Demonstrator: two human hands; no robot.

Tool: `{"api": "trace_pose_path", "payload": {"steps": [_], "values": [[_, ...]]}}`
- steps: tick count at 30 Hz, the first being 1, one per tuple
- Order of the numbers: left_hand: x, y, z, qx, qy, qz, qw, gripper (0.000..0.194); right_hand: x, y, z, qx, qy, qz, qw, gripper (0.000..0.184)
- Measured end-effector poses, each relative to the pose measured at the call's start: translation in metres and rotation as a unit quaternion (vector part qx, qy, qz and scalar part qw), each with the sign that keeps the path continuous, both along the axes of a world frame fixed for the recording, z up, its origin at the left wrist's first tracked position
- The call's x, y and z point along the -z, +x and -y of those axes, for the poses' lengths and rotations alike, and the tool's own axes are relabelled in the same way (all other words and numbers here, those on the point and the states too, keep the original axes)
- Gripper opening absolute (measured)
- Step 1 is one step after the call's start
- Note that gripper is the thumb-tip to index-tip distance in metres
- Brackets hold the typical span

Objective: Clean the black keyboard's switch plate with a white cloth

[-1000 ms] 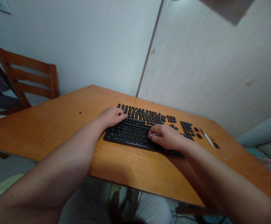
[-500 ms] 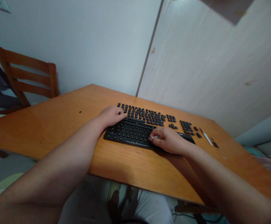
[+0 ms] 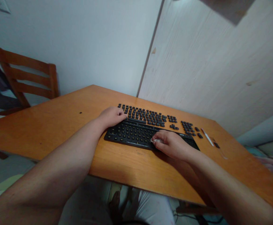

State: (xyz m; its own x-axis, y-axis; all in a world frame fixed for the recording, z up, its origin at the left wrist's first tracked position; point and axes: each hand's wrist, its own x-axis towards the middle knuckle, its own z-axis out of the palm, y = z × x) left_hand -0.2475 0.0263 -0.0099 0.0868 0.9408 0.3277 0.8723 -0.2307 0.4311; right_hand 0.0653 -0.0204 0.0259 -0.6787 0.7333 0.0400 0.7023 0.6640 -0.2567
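A black keyboard base (image 3: 131,135) with its keycaps taken off lies on the wooden table (image 3: 56,125). The loose black keycaps (image 3: 146,115) sit in rows just behind it. My left hand (image 3: 111,116) is curled shut on the keyboard's far left corner. My right hand (image 3: 171,144) rests on the keyboard's near middle, fingers pinched on a small pale thing I cannot make out.
A white pen-like tool (image 3: 208,137) and a small dark piece (image 3: 217,145) lie to the right of the keycaps. A wooden chair (image 3: 28,78) stands at the table's far left. Walls rise right behind the table. My legs show below its near edge.
My right hand has slid toward me along the keyboard, from its back rows to its front edge. The left hand has stayed put.
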Motion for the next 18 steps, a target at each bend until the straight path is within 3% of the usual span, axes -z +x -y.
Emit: {"api": "trace_pose_path", "payload": {"steps": [18], "values": [[-0.001,0.0,0.002,0.008,0.002,0.011,1.0,0.043,-0.004,0.012,0.016,-0.004,-0.007,0.017,1.0,0.017]]}}
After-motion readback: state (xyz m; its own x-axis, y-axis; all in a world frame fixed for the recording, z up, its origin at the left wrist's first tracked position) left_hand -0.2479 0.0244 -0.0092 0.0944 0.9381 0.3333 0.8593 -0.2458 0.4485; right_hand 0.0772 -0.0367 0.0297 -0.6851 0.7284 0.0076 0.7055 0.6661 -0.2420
